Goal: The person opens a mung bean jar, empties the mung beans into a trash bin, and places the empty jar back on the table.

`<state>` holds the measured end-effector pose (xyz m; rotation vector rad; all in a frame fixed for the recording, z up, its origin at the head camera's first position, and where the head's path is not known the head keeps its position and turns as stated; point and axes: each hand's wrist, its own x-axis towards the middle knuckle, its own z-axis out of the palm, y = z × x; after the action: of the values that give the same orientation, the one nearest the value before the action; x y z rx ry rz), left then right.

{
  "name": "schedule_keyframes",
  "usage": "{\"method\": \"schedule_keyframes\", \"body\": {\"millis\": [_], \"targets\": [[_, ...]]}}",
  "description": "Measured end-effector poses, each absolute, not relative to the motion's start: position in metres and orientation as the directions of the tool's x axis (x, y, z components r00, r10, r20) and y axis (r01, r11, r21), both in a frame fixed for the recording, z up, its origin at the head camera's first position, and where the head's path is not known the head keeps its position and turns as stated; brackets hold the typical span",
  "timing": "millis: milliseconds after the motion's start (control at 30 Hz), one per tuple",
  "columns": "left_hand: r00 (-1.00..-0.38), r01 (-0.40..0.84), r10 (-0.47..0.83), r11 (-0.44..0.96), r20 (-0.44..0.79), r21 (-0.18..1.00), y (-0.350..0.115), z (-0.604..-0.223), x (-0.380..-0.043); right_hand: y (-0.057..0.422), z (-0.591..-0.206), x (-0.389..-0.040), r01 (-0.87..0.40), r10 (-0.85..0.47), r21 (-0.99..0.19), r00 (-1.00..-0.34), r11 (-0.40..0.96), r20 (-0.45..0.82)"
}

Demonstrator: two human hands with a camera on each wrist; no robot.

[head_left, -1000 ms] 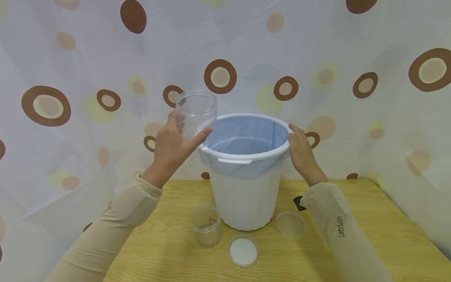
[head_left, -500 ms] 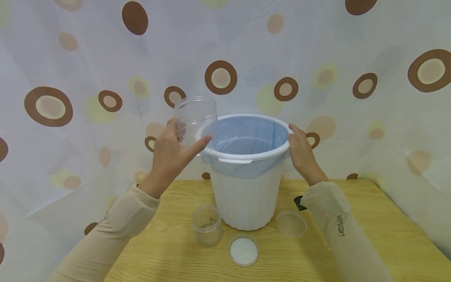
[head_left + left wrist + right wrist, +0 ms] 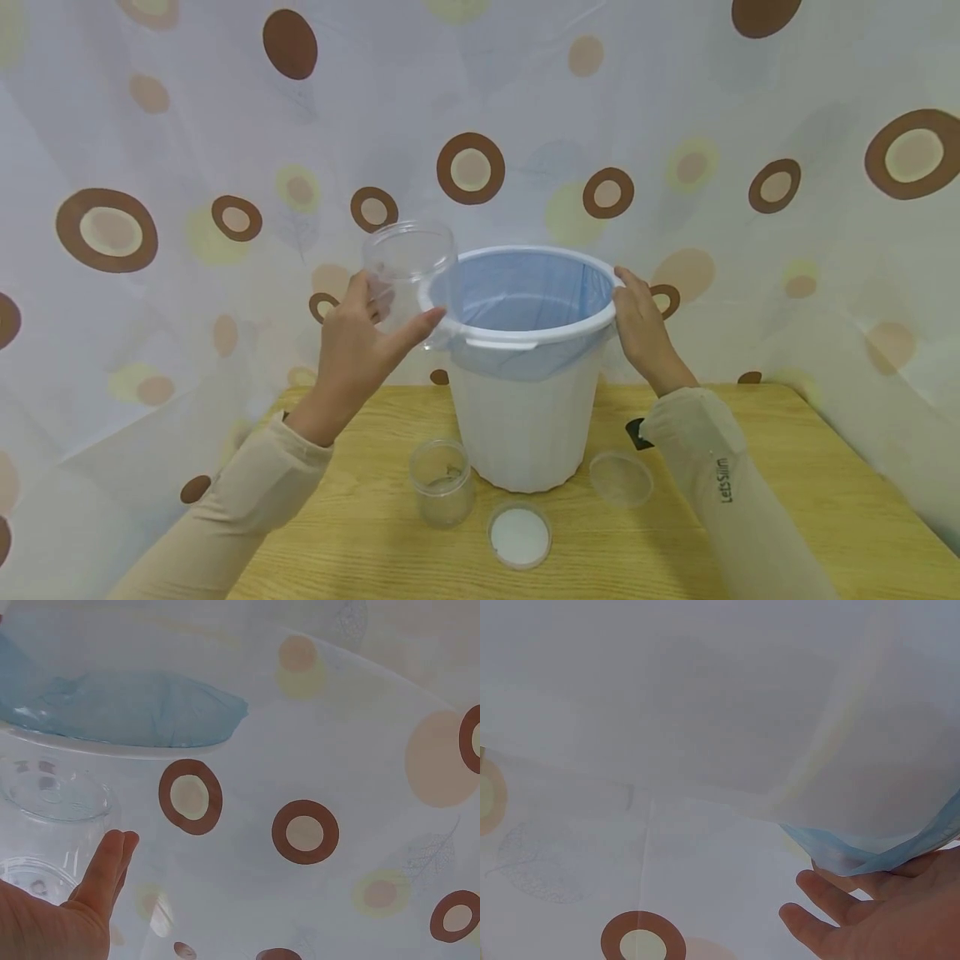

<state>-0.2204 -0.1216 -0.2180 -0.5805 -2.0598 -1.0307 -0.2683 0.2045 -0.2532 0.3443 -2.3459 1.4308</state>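
Note:
In the head view my left hand (image 3: 352, 350) holds a clear plastic jar (image 3: 412, 283) at the left rim of a white trash can (image 3: 525, 417). Fingers and thumb sit on opposite sides of the jar, and its mouth faces up. The same jar (image 3: 56, 795) is partly cut off in the left wrist view. A blue bag (image 3: 517, 287) lines the can and folds over its rim. At the can's right rim, my right hand (image 3: 645, 333) touches the edge; its fingers (image 3: 829, 896) look extended and loosely spread in the right wrist view.
On the wooden table (image 3: 780, 508), a second clear jar (image 3: 442, 492) stands front-left of the can. Near it lie a round lid with a white disc (image 3: 519, 536) and a clear lid (image 3: 621, 479). A patterned sheet (image 3: 525, 92) hangs close behind.
My left hand has lowered the clear jar and drawn it slightly left along the can's side. The right hand stays at the rim, and the things on the table have not moved.

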Motion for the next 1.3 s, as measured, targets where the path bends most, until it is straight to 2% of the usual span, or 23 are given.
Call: {"method": "schedule_keyframes", "body": {"millis": [167,467,867,1300], "targets": [[-0.617,0.668,0.065,0.570,0.785,0.478,-0.123,-0.224,-0.215,0.204,-0.254,-0.269,-0.388,-0.009,-0.802,-0.902,0.454,0.432],[-0.580,0.723,0.078,0.509,0.811,0.468,-0.123,-0.232,-0.208,0.205,-0.254,-0.271,-0.400,-0.018,-0.808,-0.900,0.432,0.436],[-0.535,0.767,0.136,0.492,0.834,0.412,-0.125,-0.240,-0.201,0.205,-0.256,-0.270,-0.392,-0.014,-0.806,-0.902,0.444,0.431],[-0.507,0.782,0.140,0.491,0.851,0.385,-0.129,-0.249,-0.191,0.203,-0.253,-0.270,-0.387,-0.014,-0.806,-0.904,0.448,0.427]]}}
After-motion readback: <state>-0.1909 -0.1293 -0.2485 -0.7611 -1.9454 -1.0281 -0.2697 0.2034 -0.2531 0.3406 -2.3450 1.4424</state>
